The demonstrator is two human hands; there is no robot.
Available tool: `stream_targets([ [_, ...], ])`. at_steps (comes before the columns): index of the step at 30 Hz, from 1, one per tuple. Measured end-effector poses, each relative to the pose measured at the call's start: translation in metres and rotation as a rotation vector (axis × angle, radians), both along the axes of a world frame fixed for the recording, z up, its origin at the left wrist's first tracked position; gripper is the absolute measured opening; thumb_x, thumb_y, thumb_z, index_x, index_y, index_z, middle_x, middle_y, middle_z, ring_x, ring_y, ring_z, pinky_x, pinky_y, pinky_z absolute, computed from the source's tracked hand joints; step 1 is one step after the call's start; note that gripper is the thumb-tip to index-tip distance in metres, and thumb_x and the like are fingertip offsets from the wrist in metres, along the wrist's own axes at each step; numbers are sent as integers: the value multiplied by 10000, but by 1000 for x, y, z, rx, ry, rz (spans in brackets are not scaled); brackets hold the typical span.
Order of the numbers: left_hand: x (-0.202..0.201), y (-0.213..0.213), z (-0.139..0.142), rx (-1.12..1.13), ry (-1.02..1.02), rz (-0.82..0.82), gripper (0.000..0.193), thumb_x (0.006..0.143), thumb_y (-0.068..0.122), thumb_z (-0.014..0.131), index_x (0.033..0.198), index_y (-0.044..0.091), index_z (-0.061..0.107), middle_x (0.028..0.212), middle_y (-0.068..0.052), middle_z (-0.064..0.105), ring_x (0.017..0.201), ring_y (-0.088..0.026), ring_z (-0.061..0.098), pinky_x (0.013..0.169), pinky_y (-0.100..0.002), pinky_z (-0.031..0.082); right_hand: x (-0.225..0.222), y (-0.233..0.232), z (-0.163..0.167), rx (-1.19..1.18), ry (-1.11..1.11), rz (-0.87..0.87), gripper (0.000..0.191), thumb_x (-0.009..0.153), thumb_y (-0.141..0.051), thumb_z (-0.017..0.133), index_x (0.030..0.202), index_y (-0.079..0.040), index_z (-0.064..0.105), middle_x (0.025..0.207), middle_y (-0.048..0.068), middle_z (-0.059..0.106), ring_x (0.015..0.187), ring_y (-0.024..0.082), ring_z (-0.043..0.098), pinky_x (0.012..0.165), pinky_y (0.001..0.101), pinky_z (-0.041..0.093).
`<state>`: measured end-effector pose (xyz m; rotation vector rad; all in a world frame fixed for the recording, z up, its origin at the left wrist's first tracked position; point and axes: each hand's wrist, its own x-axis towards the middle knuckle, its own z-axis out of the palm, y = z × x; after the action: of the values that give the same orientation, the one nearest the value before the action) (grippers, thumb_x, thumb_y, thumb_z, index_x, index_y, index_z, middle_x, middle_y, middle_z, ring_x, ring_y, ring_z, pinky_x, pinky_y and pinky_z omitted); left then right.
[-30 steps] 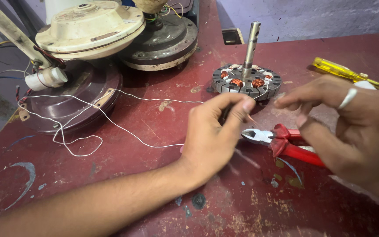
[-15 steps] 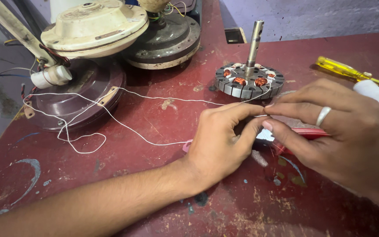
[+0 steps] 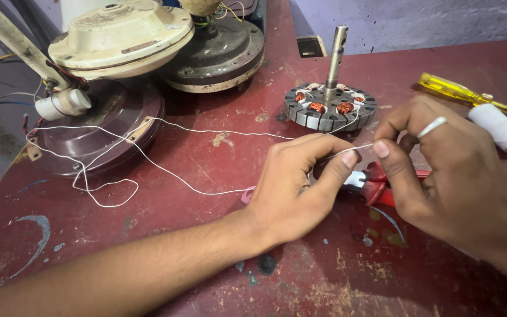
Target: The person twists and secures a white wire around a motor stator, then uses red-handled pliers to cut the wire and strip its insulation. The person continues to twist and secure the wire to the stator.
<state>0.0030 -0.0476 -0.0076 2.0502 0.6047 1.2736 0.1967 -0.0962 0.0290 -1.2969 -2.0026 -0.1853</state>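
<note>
Left hand (image 3: pixel 291 188): we pinch the white thread (image 3: pixel 165 173) between thumb and forefinger, fingers closed on it.
Right hand (image 3: pixel 441 170): our fingers meet the same thread just beside the left fingertips, also pinched shut.
Thread: it trails left across the worktop (image 3: pixel 218 152) in loops.
Cutters (image 3: pixel 382 185): red-handled, under our hands.
Stator (image 3: pixel 330 105): just beyond the fingers, copper coils inside, shaft upright.
Spool (image 3: pixel 500 126): right, beside the yellow screwdriver (image 3: pixel 459 94).

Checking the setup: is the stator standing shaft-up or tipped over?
Upright. The stator sits flat on the red table, with its shaft pointing straight up.
</note>
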Motion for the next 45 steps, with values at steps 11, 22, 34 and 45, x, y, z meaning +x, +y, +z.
stream_targets([
  [11,-1,0,4,-140,-54,-78,267,1039,242,631,1130,6,718,826,-26,721,764,-42,614,665,-259,533,-3,0,1,-35,33,6,71,915,-6,679,936,6,612,857,95,668,726,187,617,644,323,500],
  [22,-1,1,6,-160,-10,38,230,1016,219,633,1032,14,735,701,0,649,651,-32,533,561,-262,467,3,3,1,-55,35,28,69,928,-47,698,981,-9,675,915,95,727,754,171,650,662,301,537],
  [34,5,18,-5,-300,-195,68,268,1067,234,558,1032,4,691,743,11,613,716,-48,535,640,-247,466,1,17,36,-926,-826,-483,800,648,-757,733,1318,-326,664,965,-14,803,824,157,793,823,351,630],
  [45,6,28,-13,-561,-322,117,269,1052,228,509,965,32,673,714,23,582,601,-70,445,529,-273,375,45,37,3,-1221,444,-315,409,944,-236,506,1232,38,600,925,236,713,528,260,589,456,391,531],
])
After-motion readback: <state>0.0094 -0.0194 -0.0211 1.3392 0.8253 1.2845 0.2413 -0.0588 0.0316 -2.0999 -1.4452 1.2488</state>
